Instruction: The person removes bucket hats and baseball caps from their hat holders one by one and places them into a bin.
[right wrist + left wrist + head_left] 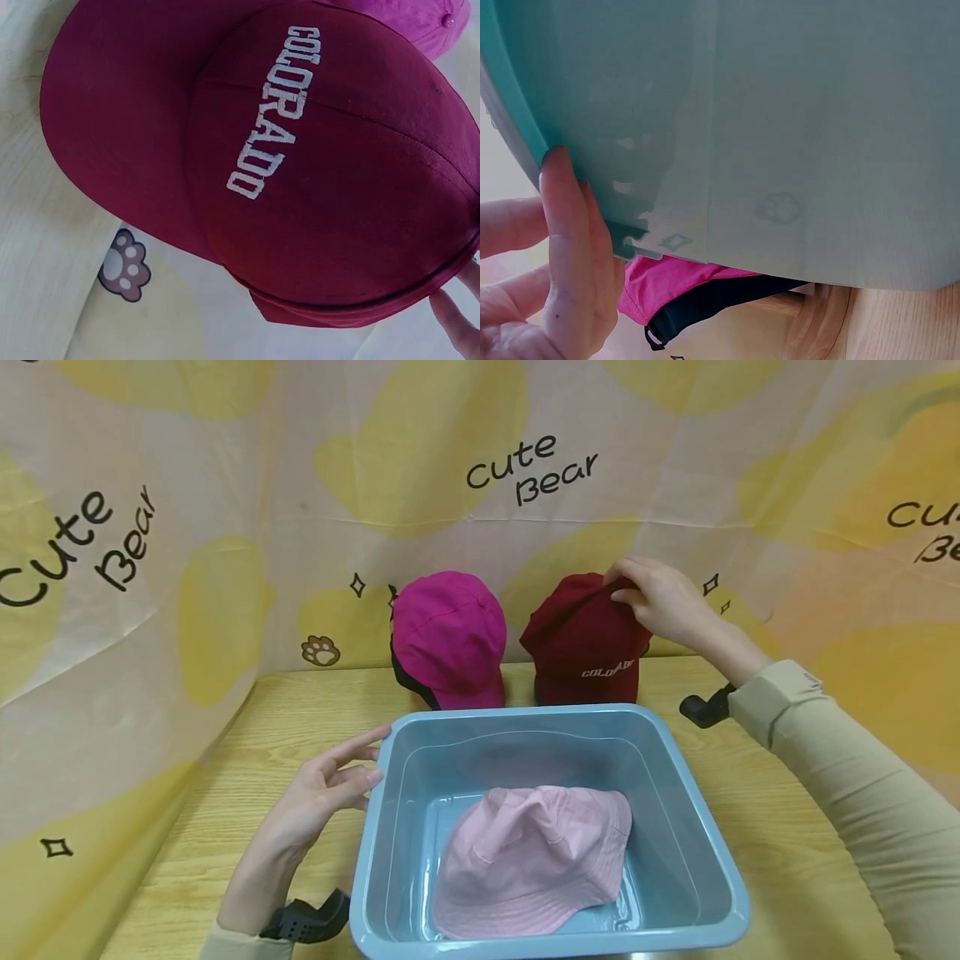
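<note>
My right hand pinches the top of a dark red baseball cap between thumb and fingers. White letters reading COLORADO run across its front, and in the right wrist view the cap fills most of the picture with fingertips at its crown. Beside a light blue plastic basin, my left hand has its extended fingers touching the left rim and outer wall. Inside the basin lies a pink bucket hat, brim toward me. Left of the red cap is a magenta cap with a black edge.
A wooden table carries the basin and caps. Behind and to the left hangs a yellow and white printed cloth with "Cute Bear" lettering. Black wrist camera mounts sit on both wrists.
</note>
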`<move>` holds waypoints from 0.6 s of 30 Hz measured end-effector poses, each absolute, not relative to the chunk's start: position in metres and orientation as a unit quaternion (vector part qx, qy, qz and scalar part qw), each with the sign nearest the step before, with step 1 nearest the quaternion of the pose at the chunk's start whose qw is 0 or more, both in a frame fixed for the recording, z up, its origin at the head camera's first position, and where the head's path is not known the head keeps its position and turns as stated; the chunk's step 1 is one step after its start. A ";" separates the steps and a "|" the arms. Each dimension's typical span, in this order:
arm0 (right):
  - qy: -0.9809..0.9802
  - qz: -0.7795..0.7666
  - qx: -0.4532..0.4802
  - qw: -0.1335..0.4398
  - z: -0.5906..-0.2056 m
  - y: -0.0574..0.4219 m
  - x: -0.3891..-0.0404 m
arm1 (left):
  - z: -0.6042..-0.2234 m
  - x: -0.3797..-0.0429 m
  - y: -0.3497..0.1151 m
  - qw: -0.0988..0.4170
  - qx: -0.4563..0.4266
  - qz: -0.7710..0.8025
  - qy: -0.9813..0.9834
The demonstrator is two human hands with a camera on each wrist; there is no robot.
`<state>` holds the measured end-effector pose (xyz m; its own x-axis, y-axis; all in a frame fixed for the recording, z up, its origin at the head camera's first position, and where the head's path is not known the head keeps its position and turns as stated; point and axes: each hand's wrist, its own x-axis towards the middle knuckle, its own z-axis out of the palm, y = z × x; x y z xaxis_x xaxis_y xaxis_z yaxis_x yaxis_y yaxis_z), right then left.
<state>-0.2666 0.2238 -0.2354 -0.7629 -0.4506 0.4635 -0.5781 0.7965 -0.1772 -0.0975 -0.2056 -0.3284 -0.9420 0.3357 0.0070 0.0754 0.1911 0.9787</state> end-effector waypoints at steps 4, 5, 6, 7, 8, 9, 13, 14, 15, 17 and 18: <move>-0.927 0.167 0.266 0.205 -0.232 0.225 -0.266 | -0.328 -0.097 -0.206 0.103 0.136 0.618 0.768; -0.927 0.170 0.264 0.206 -0.232 0.226 -0.266 | -0.328 -0.097 -0.206 0.103 0.136 0.617 0.768; -0.927 0.173 0.263 0.206 -0.231 0.226 -0.266 | -0.328 -0.097 -0.206 0.103 0.136 0.617 0.768; -0.926 0.177 0.262 0.205 -0.230 0.227 -0.266 | -0.328 -0.097 -0.206 0.102 0.136 0.616 0.769; -0.927 0.181 0.259 0.204 -0.230 0.227 -0.265 | -0.328 -0.097 -0.207 0.101 0.136 0.616 0.770; -0.927 0.185 0.255 0.204 -0.229 0.228 -0.265 | -0.328 -0.097 -0.207 0.100 0.137 0.615 0.770; -0.929 0.205 0.233 0.204 -0.226 0.230 -0.262 | -0.328 -0.097 -0.207 0.100 0.138 0.616 0.769; -0.929 0.209 0.229 0.204 -0.226 0.230 -0.262 | -0.329 -0.097 -0.207 0.100 0.139 0.617 0.768; -0.928 0.213 0.225 0.205 -0.225 0.230 -0.262 | -0.329 -0.097 -0.206 0.101 0.140 0.618 0.767; -0.928 0.217 0.221 0.206 -0.224 0.230 -0.261 | -0.329 -0.097 -0.207 0.101 0.143 0.620 0.765; -0.928 0.218 0.218 0.207 -0.223 0.230 -0.262 | -0.328 -0.097 -0.207 0.102 0.144 0.621 0.764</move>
